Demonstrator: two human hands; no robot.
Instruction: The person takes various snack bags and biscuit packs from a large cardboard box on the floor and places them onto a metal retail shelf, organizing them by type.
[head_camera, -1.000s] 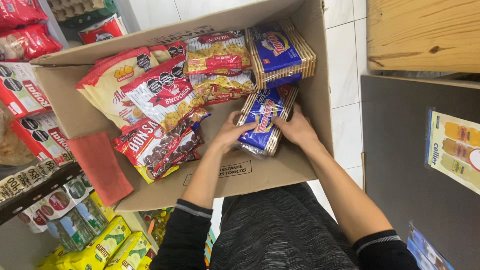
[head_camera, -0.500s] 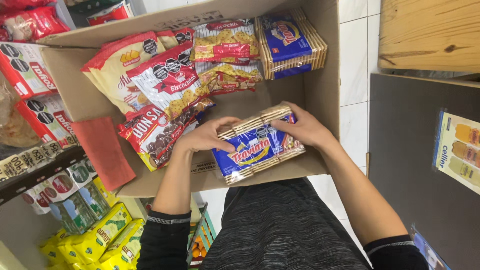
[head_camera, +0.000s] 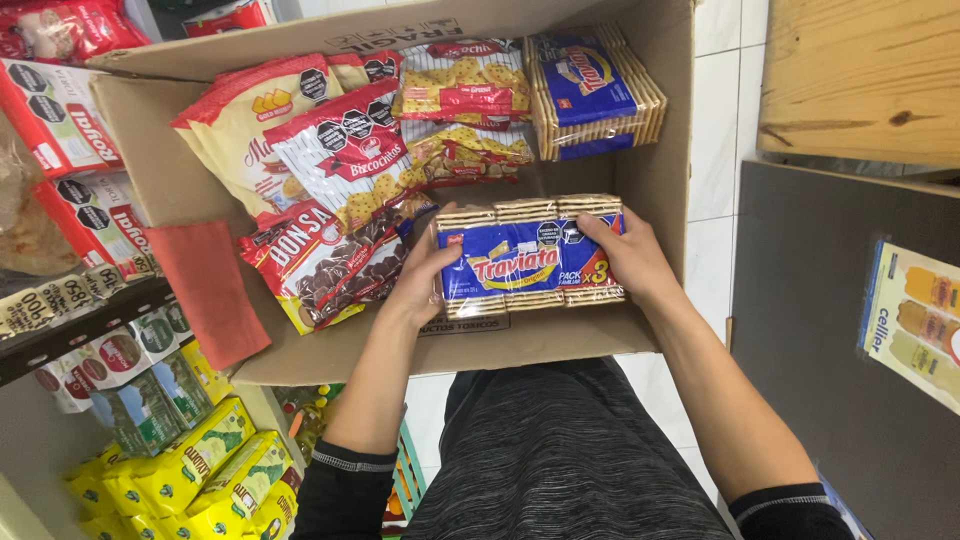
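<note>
Both my hands hold one blue pack of crackers (head_camera: 528, 256) flat, above the near part of an open cardboard box (head_camera: 660, 170). My left hand (head_camera: 422, 280) grips its left end and my right hand (head_camera: 622, 256) grips its right end. A second blue cracker pack (head_camera: 592, 88) lies in the box's far right corner. Red and yellow biscuit bags (head_camera: 340, 150) and a red chocolate biscuit bag (head_camera: 320, 262) fill the box's left side.
Shelves on the left carry red-and-white packets (head_camera: 80, 130), small cartons (head_camera: 120, 370) and yellow bags (head_camera: 190, 465). A red cloth (head_camera: 205, 290) hangs beside the box. A wooden surface (head_camera: 860, 80) and a dark panel with a poster (head_camera: 915, 320) stand at the right.
My hands have lifted the blue cracker pack out of the box's right side, turned it flat and face up, and drawn it toward me.
</note>
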